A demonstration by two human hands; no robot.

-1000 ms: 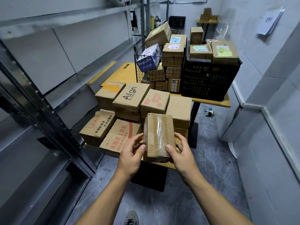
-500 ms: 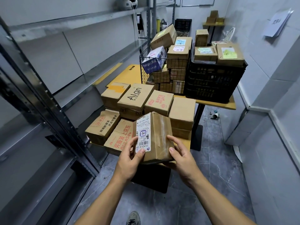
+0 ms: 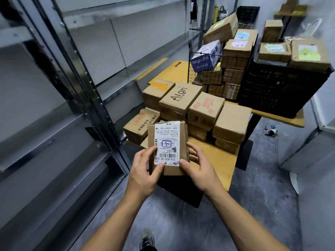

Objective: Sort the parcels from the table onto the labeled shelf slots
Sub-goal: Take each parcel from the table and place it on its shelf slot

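Note:
A small brown cardboard parcel [image 3: 183, 140] with a white shipping label facing me is held up in front of the table. My left hand [image 3: 145, 171] grips its lower left side, thumb on the label. My right hand [image 3: 199, 167] grips its lower right side, thumb at the label's corner. Behind it, several cardboard parcels [image 3: 181, 98] lie stacked on the yellow table [image 3: 217, 160]. The grey metal shelf [image 3: 81, 73] with bare boards stands to the left.
A wire basket [image 3: 213, 73] and a black crate [image 3: 282, 91] full of boxes stand at the table's back. A shelf upright [image 3: 101, 113] is close on the left. White walls close the right side. Grey floor lies below, with my shoe [image 3: 146, 240] on it.
Both hands have turned the parcel so that its white label faces me, and lifted it off the table's stack toward me. The view has swung left toward the shelf.

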